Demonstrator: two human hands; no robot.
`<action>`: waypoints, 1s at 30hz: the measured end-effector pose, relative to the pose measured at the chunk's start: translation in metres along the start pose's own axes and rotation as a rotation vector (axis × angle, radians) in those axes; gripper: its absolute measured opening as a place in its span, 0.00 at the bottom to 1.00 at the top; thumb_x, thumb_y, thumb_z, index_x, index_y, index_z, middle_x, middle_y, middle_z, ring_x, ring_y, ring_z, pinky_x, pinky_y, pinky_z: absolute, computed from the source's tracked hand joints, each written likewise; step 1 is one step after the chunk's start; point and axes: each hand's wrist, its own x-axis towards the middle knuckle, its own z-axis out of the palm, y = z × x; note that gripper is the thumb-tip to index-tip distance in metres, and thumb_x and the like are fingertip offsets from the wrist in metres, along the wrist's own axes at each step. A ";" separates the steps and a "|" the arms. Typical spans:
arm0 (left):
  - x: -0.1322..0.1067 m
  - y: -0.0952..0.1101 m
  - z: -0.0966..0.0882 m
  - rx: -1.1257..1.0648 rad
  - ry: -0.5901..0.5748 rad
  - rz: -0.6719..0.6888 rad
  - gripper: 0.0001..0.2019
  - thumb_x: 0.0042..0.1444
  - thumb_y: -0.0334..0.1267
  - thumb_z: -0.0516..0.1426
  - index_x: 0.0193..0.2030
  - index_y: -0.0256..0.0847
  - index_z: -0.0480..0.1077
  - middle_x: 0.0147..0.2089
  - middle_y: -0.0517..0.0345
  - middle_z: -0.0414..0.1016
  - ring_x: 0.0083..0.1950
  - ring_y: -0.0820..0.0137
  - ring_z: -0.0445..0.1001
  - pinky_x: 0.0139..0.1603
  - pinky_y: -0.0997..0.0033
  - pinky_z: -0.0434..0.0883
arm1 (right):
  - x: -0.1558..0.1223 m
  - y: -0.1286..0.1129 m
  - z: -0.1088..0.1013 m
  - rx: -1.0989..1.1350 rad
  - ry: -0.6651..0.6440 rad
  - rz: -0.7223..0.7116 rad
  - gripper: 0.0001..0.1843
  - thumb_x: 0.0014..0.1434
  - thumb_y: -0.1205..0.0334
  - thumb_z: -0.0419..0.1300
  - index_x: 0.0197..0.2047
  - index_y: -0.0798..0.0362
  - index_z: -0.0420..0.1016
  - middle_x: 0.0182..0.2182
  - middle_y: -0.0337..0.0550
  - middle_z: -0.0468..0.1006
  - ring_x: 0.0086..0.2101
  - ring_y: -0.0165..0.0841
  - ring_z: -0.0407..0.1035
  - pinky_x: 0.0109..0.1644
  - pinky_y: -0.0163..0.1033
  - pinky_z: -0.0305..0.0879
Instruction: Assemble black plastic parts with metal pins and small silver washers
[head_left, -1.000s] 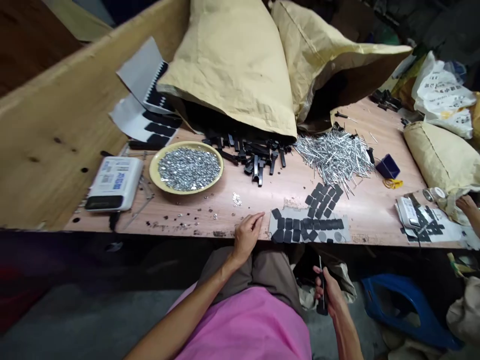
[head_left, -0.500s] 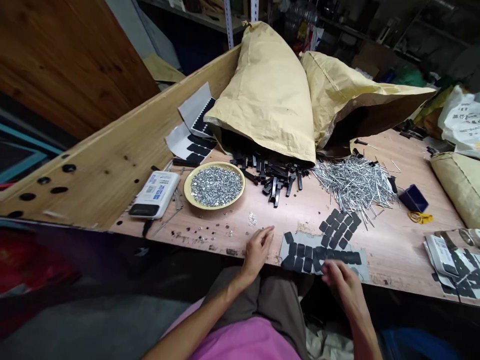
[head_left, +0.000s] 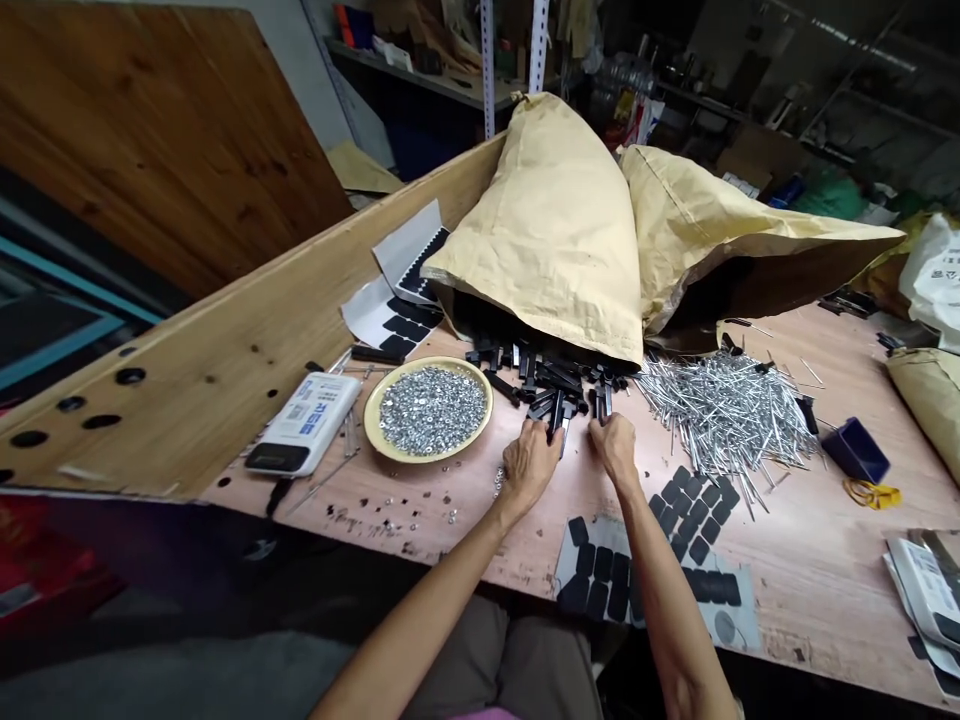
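Observation:
My left hand (head_left: pixel 529 464) reaches to the front of a pile of black plastic pieces (head_left: pixel 559 376), its fingers closed on the near end of one long black piece (head_left: pixel 556 412). Just to the right, my right hand (head_left: pixel 615 446) pinches another narrow black piece (head_left: pixel 601 402) at the pile's edge. The fingertips of both hands are partly hidden. Left of the pile is a yellow bowl (head_left: pixel 370 428) full of small metal nuts (head_left: pixel 433 410). Below my right forearm, a grey sheet with black rounded pads (head_left: pixel 602 563) lies at the table's front edge.
Two large tan paper sacks (head_left: pixel 559 230) lie behind the pile, mouths facing me. Many thin metal rods (head_left: pixel 731 410) are heaped to the right, beside a dark blue small box (head_left: pixel 856 450). A white device (head_left: pixel 309 415) rests near the wooden side board (head_left: pixel 247 310).
Both hands have moved forward from the table's front edge to the black pieces and closed on them. The head view has shifted slightly.

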 end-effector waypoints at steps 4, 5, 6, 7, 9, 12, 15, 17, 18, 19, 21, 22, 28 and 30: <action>-0.005 -0.003 -0.013 -0.222 -0.039 0.011 0.05 0.52 0.37 0.57 0.32 0.39 0.73 0.35 0.50 0.77 0.34 0.65 0.75 0.34 0.70 0.68 | -0.021 0.016 -0.022 0.032 0.093 -0.194 0.11 0.57 0.58 0.50 0.35 0.55 0.70 0.32 0.51 0.77 0.33 0.39 0.70 0.37 0.41 0.65; -0.007 -0.003 -0.020 -0.295 -0.100 0.002 0.05 0.51 0.37 0.58 0.31 0.39 0.73 0.33 0.52 0.77 0.33 0.66 0.75 0.33 0.70 0.68 | -0.027 0.018 -0.027 0.035 0.111 -0.337 0.12 0.58 0.57 0.49 0.38 0.54 0.70 0.38 0.53 0.76 0.38 0.40 0.70 0.41 0.44 0.65; -0.010 -0.003 -0.027 -0.378 -0.192 -0.023 0.04 0.50 0.37 0.58 0.29 0.39 0.73 0.29 0.54 0.76 0.30 0.67 0.74 0.30 0.72 0.67 | -0.033 0.021 -0.030 0.037 0.108 -0.488 0.12 0.59 0.57 0.49 0.40 0.54 0.69 0.42 0.54 0.75 0.42 0.41 0.69 0.45 0.46 0.64; -0.013 -0.002 -0.035 -0.474 -0.312 -0.069 0.05 0.49 0.38 0.58 0.29 0.39 0.72 0.24 0.57 0.74 0.26 0.69 0.72 0.27 0.73 0.66 | -0.039 0.023 -0.033 0.039 0.077 -0.622 0.13 0.59 0.58 0.49 0.42 0.53 0.68 0.45 0.55 0.74 0.45 0.42 0.67 0.49 0.48 0.63; -0.017 -0.001 -0.049 -0.686 -0.565 -0.183 0.09 0.49 0.42 0.58 0.26 0.38 0.70 0.16 0.63 0.67 0.17 0.74 0.65 0.19 0.76 0.59 | -0.050 0.028 -0.034 0.057 -0.041 -0.760 0.13 0.60 0.59 0.48 0.45 0.52 0.67 0.46 0.54 0.73 0.47 0.41 0.67 0.51 0.49 0.62; -0.020 -0.002 -0.061 -0.944 -0.770 -0.329 0.19 0.50 0.53 0.56 0.22 0.36 0.67 0.14 0.65 0.63 0.12 0.80 0.57 0.14 0.79 0.51 | -0.065 0.036 -0.028 0.149 -0.187 -0.692 0.13 0.61 0.59 0.47 0.46 0.50 0.66 0.41 0.49 0.73 0.41 0.39 0.69 0.46 0.45 0.65; -0.023 -0.004 -0.059 -1.066 -0.726 -0.448 0.25 0.50 0.59 0.54 0.23 0.35 0.66 0.17 0.62 0.66 0.11 0.81 0.57 0.12 0.79 0.50 | -0.083 0.035 -0.017 0.321 -0.185 -0.474 0.12 0.59 0.55 0.49 0.44 0.50 0.64 0.35 0.45 0.72 0.35 0.37 0.69 0.41 0.43 0.66; -0.027 -0.004 -0.054 -1.174 -0.601 -0.463 0.27 0.50 0.62 0.52 0.26 0.34 0.68 0.20 0.59 0.69 0.14 0.79 0.62 0.14 0.78 0.56 | -0.094 0.028 -0.009 0.472 -0.112 -0.303 0.13 0.58 0.53 0.51 0.44 0.50 0.62 0.31 0.41 0.71 0.31 0.34 0.68 0.39 0.41 0.65; -0.029 -0.004 -0.051 -1.242 -0.531 -0.442 0.28 0.50 0.63 0.52 0.29 0.34 0.70 0.23 0.57 0.71 0.18 0.77 0.66 0.17 0.77 0.62 | -0.099 0.023 -0.005 0.555 -0.067 -0.219 0.13 0.58 0.53 0.51 0.44 0.50 0.61 0.29 0.39 0.69 0.29 0.33 0.67 0.37 0.40 0.65; -0.033 -0.003 -0.048 -1.303 -0.482 -0.404 0.30 0.49 0.64 0.52 0.33 0.34 0.71 0.27 0.54 0.74 0.23 0.75 0.71 0.23 0.76 0.67 | -0.103 0.017 -0.002 0.639 -0.032 -0.146 0.13 0.58 0.51 0.51 0.43 0.49 0.60 0.27 0.37 0.68 0.27 0.32 0.66 0.35 0.39 0.64; -0.039 -0.001 -0.044 -1.352 -0.491 -0.307 0.30 0.45 0.63 0.57 0.40 0.34 0.73 0.36 0.50 0.76 0.34 0.69 0.75 0.34 0.72 0.72 | -0.109 0.005 0.004 0.781 -0.027 -0.067 0.14 0.58 0.49 0.51 0.42 0.49 0.59 0.26 0.36 0.67 0.25 0.31 0.64 0.31 0.37 0.64; -0.042 0.000 -0.043 -1.333 -0.527 -0.274 0.29 0.43 0.60 0.60 0.42 0.35 0.73 0.38 0.49 0.77 0.37 0.67 0.76 0.37 0.70 0.72 | -0.109 0.000 0.007 0.820 -0.072 -0.066 0.14 0.57 0.47 0.51 0.40 0.49 0.59 0.27 0.36 0.67 0.24 0.30 0.64 0.30 0.36 0.63; -0.039 -0.007 -0.046 -1.031 -0.112 -0.164 0.16 0.51 0.48 0.57 0.36 0.38 0.75 0.37 0.52 0.79 0.43 0.64 0.76 0.45 0.66 0.71 | -0.083 -0.017 0.008 0.342 -0.230 -0.102 0.15 0.60 0.50 0.47 0.28 0.50 0.61 0.29 0.43 0.69 0.32 0.36 0.67 0.36 0.40 0.63; -0.036 -0.012 -0.045 -0.894 -0.086 -0.159 0.12 0.50 0.45 0.58 0.29 0.37 0.75 0.31 0.53 0.79 0.37 0.64 0.77 0.42 0.66 0.71 | -0.068 -0.020 0.008 0.087 -0.133 -0.085 0.11 0.57 0.54 0.54 0.28 0.50 0.63 0.34 0.47 0.70 0.35 0.38 0.68 0.37 0.41 0.61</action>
